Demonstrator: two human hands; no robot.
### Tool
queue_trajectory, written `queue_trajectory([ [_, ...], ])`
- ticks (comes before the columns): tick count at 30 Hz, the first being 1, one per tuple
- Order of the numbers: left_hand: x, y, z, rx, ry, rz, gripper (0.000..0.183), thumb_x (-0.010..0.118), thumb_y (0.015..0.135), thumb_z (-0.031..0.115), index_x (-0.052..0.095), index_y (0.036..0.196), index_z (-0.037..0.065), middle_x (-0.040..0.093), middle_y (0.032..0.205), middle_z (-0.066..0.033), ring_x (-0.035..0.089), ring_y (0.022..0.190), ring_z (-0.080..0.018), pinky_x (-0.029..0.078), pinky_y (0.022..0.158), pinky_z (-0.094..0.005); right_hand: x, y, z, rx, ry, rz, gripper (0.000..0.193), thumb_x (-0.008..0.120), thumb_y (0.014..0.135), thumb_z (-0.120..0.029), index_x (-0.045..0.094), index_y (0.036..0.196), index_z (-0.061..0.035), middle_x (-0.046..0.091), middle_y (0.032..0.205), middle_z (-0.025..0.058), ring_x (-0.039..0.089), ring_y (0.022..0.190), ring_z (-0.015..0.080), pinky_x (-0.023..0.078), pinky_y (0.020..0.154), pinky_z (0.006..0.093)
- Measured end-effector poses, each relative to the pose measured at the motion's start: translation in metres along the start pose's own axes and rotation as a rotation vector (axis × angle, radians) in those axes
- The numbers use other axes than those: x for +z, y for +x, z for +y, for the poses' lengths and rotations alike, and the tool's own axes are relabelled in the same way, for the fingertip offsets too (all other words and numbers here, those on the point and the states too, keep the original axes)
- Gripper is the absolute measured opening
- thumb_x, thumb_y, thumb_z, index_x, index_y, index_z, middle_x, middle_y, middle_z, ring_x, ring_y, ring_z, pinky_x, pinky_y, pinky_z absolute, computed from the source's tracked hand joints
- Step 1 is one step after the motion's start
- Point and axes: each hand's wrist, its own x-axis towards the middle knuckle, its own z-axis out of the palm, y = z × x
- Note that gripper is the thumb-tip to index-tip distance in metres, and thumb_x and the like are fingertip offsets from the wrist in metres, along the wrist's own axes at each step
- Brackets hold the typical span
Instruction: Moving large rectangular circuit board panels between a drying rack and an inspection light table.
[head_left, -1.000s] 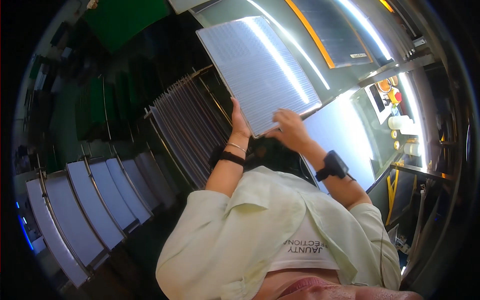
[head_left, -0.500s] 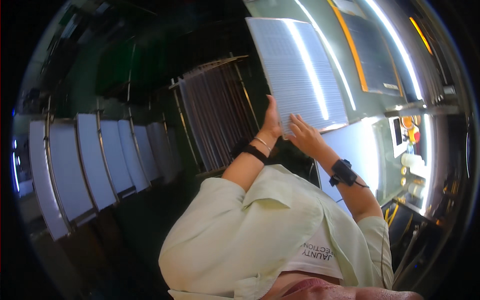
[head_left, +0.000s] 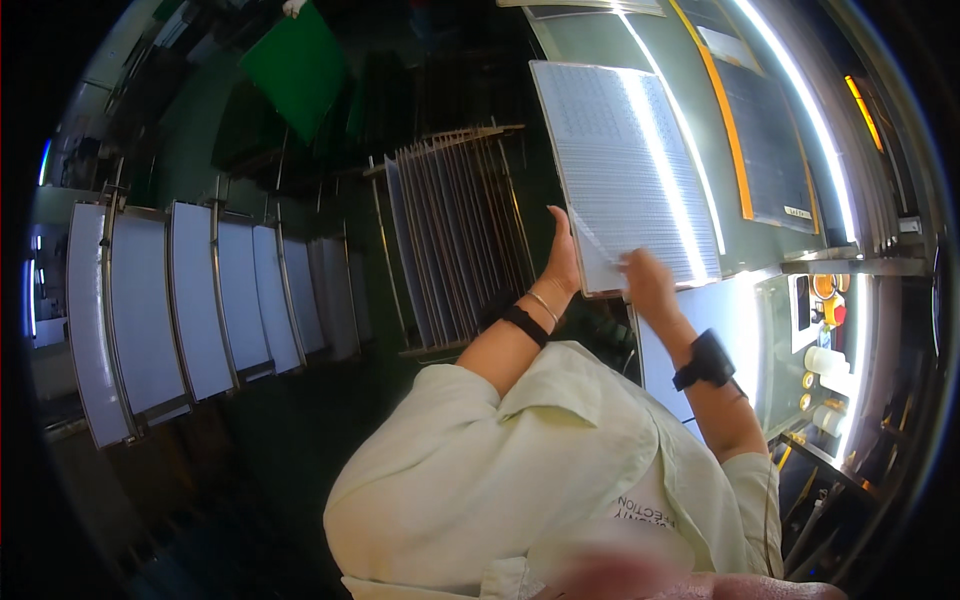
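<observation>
The panel (head_left: pixel 640 165) sits toward two o'clock. At its seven o'clock, the left hand (head_left: pixel 564 255), open with thumb raised, braces the edge, probably for steadiness; at six, the blurred right hand (head_left: pixel 650 285), fingers curled, seems to pinch lifted film (head_left: pixel 597 241).

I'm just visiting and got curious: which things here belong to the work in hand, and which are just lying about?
In use, it seems:
pale patterned panel
left hand, at its edge
right hand, blurred, at its near end

Probably just lying about:
dark orange-edged panel
white tablet-like device
white containers
</observation>
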Motion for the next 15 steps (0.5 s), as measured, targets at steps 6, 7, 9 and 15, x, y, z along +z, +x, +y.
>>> queue_trajectory([
  [6, -0.052, 0.040, 0.016, 0.021, 0.429, 0.373, 0.033, 0.061, 0.083, 0.025, 0.052, 0.104, 0.001, 0.058, 0.101, -0.0104, 0.056, 0.095, -0.0257, 0.046, 0.083, -0.0445, -0.043, 0.030, -0.019, 0.124, 0.317, 0.302, 0.011, 0.047, 0.085, -0.006, 0.053, 0.078, -0.0029, 0.057, 0.069, 0.0164, 0.057, 0.062, 0.0349, 0.046, 0.058, 0.0369],
  [7, -0.047, 0.046, 0.011, 0.113, 0.551, 0.559, 0.033, 0.062, 0.082, 0.023, 0.054, 0.103, -0.001, 0.059, 0.098, -0.0113, 0.056, 0.089, -0.0230, 0.046, 0.078, -0.0405, -0.054, 0.035, -0.010, 0.044, 0.191, 0.397, 0.010, 0.046, 0.084, -0.005, 0.054, 0.078, -0.0033, 0.058, 0.070, 0.0162, 0.057, 0.063, 0.0344, 0.046, 0.058, 0.0374],
  [9, -0.043, 0.057, 0.003, 0.193, 0.688, 0.718, 0.033, 0.064, 0.081, 0.021, 0.056, 0.102, -0.003, 0.060, 0.095, -0.0123, 0.057, 0.084, -0.0203, 0.046, 0.074, -0.0364, -0.094, 0.062, 0.027, -0.112, -0.035, 0.620, 0.012, 0.045, 0.082, -0.001, 0.054, 0.077, -0.0050, 0.058, 0.070, 0.0153, 0.058, 0.065, 0.0339, 0.045, 0.057, 0.0392],
  [15, -0.050, 0.068, -0.001, 0.271, 1.010, 0.846, 0.031, 0.065, 0.078, 0.019, 0.059, 0.094, -0.007, 0.062, 0.088, -0.0113, 0.055, 0.075, -0.0175, 0.045, 0.068, -0.0336, -0.272, 0.126, -0.015, -0.148, -0.396, 0.948, 0.010, 0.051, 0.077, -0.005, 0.060, 0.081, -0.0076, 0.063, 0.079, 0.0079, 0.061, 0.074, 0.0261, 0.047, 0.066, 0.0338],
])
